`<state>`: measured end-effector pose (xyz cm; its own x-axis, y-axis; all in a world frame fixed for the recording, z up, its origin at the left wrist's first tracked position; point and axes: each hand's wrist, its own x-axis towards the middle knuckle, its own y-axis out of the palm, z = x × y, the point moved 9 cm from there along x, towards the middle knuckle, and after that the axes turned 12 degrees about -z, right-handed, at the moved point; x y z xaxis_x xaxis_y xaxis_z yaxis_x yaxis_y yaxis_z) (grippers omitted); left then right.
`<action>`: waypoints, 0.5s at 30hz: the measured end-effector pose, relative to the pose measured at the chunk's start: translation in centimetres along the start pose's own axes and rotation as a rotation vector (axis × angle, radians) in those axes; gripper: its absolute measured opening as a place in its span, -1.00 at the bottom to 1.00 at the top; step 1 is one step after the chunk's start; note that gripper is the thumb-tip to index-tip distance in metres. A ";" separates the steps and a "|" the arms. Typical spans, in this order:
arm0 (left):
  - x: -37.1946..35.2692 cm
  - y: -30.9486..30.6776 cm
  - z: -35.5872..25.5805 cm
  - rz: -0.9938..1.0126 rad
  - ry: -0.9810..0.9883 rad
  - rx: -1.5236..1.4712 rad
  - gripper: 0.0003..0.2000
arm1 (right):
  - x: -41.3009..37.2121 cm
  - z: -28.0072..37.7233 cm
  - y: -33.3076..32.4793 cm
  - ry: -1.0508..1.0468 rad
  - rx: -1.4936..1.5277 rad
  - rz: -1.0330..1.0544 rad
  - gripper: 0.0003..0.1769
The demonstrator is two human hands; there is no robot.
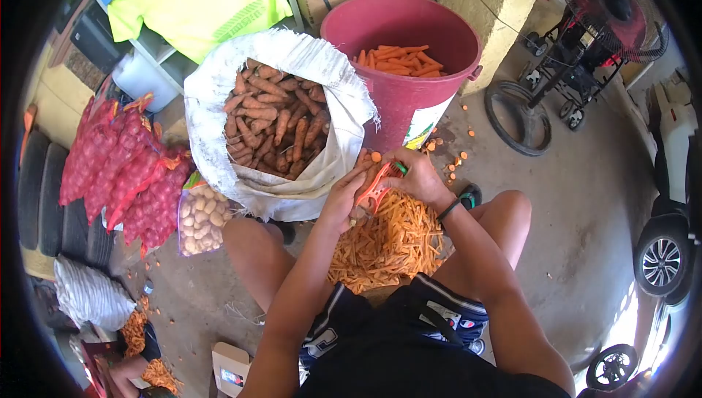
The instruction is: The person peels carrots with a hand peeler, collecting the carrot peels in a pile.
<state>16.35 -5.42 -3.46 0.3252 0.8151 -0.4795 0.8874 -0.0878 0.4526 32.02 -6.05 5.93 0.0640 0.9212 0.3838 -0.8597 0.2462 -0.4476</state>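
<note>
My left hand (342, 197) is closed around a carrot (376, 156), whose orange cut end shows by the fingers; much of its length is hidden. In my right hand (418, 178) is an orange-red vegetable peeler (374, 190) with a bit of green at its top, held against or very near the carrot. Below both hands, a heap of carrot peelings (387, 244) lies between my legs. Just ahead stands an open white sack (208, 116) full of unpeeled carrots (274, 116). Behind it to the right, a dark red tub (380, 109) holds peeled carrots (402, 60).
Red net bags of onions (121, 167) and a clear bag of potatoes (202, 219) stand at left. Carrot ends (451, 166) litter the floor beside the tub. A fan (610, 10) stands at far right. Another person's leg (131, 372) shows at lower left.
</note>
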 end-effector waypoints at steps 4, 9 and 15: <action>-1.9 0.4 -0.6 0.066 0.007 0.145 -0.59 | 2.1 -4.8 -4.5 0.105 -0.135 -0.185 -0.51; -0.1 -1.1 0.2 0.043 -0.025 -0.013 -0.58 | 0.8 -2.7 -2.8 0.072 -0.082 -0.134 -0.56; -1.0 -0.8 0.3 -0.034 -0.008 0.050 -0.55 | -0.7 1.0 0.5 -0.078 -0.067 0.051 -0.49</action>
<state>15.38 -6.34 -3.53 0.2972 0.8135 -0.4999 0.9130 -0.0888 0.3982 31.09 -6.88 6.23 -0.0203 0.9075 0.4197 -0.8248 0.2220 -0.5200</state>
